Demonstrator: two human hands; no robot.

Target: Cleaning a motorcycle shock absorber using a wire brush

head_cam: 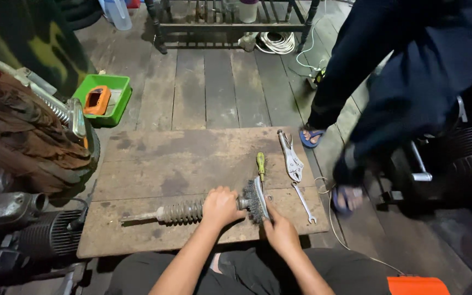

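Worn grey floorboards [214,82] carry a low wooden board [154,164] that serves as a desk in a cluttered workshop, where a person seated at its near edge works on a dusty shock absorber [184,211]. The part lies flat along the front of the desk, its thin rod pointing left and its coiled spring running right beneath the left hand [220,206], which is closed firmly around the spring's middle. Just right of that grip, a grimy toothed fitting [253,200] caps the end, and the right hand [281,232] holds a flat metal tool [261,198] edge-on against it, fingers wrapped around the handle. By its look the shock absorber is heavy, rigid steel, rough with dirt rather than slippery, and unlikely to be harmed by knocks; the spring coils seem the surest place to hold it, since the round body could roll. A yellow-handled screwdriver [260,164], locking pliers [290,155] and a slim spanner [304,202] lie just beyond the hands. A green tray [117,98] sits on the floor at left, and a second person [411,82] in dark clothes and sandals stands at right.
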